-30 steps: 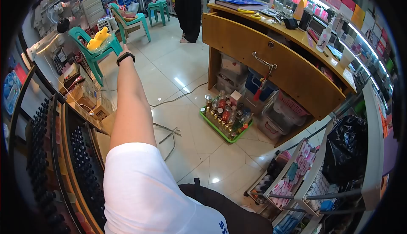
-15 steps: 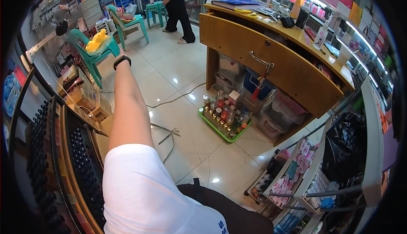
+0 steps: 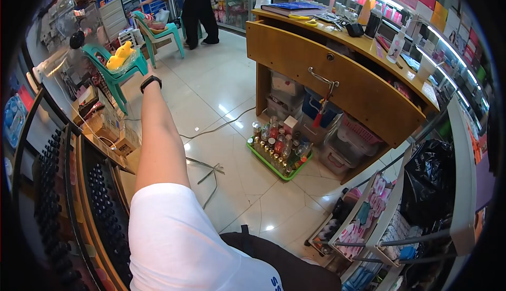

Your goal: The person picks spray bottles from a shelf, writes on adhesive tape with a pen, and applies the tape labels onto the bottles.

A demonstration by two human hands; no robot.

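Note:
My left arm reaches forward across the left half of the view, in a white sleeve with a black band (image 3: 151, 83) on the wrist. Only a sliver of my left hand (image 3: 153, 73) shows beyond the band, and its fingers are hidden. Closest to it in the picture is a green plastic chair (image 3: 117, 77) bearing a yellow plush-like thing (image 3: 121, 55); whether they touch cannot be told. My right hand is out of view.
A wooden desk (image 3: 295, 48) with an ajar drawer stands ahead, plastic bins beneath. A green tray (image 3: 287, 177) of small bottles sits on the tiled floor. Bottle racks (image 3: 79, 185) line the left, a shelf cart (image 3: 363, 228) the right. Another person (image 3: 197, 12) stands at the back.
The person at the back has shifted left and now reaches an arm out to the left. My left arm has barely moved.

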